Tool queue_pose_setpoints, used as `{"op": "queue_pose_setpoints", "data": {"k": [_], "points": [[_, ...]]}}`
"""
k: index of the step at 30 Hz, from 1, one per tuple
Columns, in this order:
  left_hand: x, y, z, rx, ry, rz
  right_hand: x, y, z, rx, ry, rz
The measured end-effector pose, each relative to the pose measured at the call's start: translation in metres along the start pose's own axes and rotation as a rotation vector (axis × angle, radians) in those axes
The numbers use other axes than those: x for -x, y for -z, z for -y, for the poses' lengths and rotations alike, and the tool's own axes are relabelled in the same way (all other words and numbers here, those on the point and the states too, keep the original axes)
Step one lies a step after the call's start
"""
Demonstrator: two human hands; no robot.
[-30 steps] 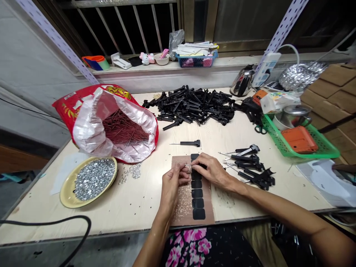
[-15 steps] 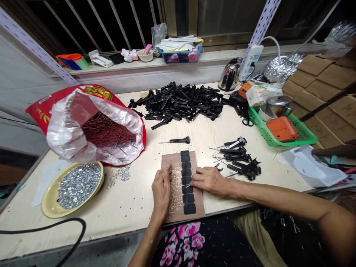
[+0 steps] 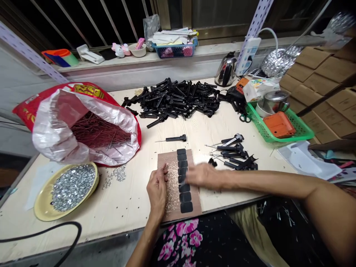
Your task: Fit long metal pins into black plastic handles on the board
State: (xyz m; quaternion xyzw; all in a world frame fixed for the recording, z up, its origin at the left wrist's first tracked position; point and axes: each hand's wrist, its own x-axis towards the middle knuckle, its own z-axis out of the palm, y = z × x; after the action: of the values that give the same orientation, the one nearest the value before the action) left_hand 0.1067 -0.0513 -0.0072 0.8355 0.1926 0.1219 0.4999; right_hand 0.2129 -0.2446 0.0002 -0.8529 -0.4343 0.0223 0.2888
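A brown board (image 3: 172, 207), worn with pale specks, lies at the table's front edge. Down its right half runs a column of several black rounded patches (image 3: 186, 207). My left hand (image 3: 157, 187) lies on the board's left side, fingers curled in; whatever they hold is hidden. Over the middle patches is my right hand (image 3: 204, 176), smeared by motion, so its fingers are unclear. Just beyond the board lies one black-handled tool (image 3: 175, 138) with a thin metal shaft. Several similar black tools (image 3: 236, 152) are grouped to the right, near a small black piece (image 3: 213, 162).
At the back is a heap of black parts (image 3: 178, 98). On the left are a red sack (image 3: 130, 122) of dark rods and a yellow bowl (image 3: 41, 207) of small metal pieces. A green basket (image 3: 260, 126), a kettle (image 3: 226, 70) and cartons (image 3: 319, 89) stand right.
My right hand has shifted slightly up the column of patches and is now blurred. My left hand stays on the board. The view has tilted a little.
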Motion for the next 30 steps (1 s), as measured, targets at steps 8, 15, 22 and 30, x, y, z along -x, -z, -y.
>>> {"op": "queue_pose_setpoints", "data": {"k": [8,15,22,30], "points": [[0.0,0.0,0.001,0.017,-0.029,-0.007,0.021,-0.005,0.017,0.152,0.237,0.141],[0.002,-0.001,0.003,0.006,-0.034,0.0,0.027,-0.009,0.028,0.162,0.139,0.217],[0.004,0.005,0.006,0.011,-0.028,0.032,0.039,0.061,0.01,0.274,-0.013,0.281],[0.003,0.015,0.006,0.085,-0.047,0.011,-0.062,0.046,-0.016,0.318,-0.028,0.004]]}}
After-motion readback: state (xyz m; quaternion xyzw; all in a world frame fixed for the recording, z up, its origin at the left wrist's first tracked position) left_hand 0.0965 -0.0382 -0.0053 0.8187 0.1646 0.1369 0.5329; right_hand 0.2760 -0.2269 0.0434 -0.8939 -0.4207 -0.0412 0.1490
